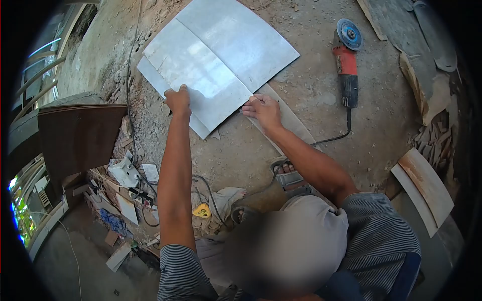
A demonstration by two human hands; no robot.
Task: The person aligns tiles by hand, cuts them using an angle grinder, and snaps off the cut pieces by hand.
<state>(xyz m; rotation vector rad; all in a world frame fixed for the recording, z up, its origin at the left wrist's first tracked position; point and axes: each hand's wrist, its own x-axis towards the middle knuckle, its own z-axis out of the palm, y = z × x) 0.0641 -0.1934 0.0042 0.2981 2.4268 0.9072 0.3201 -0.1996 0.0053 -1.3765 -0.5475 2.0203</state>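
Note:
Glossy pale grey tiles (201, 62) lie stacked on the dusty ground ahead, with a straight seam or edge running across the top. A strip of a lower tile (153, 78) sticks out along the left side. My left hand (178, 100) is closed on the tile at its near left edge, fingers curled. At the near right corner, by the seam, my right hand (263, 111) pinches the tile edge between thumb and forefinger, its other fingers partly extended. A long narrow board or tile strip (288, 113) passes under that corner, beside my right hand.
An angle grinder (347, 65) with a blue disc lies to the right, its cord (334, 140) running toward my foot. A yellow tape measure (202, 210) rests near cloth. Brown panels (80, 140) and rubble stand left; curved tile pieces (424, 190) lie right.

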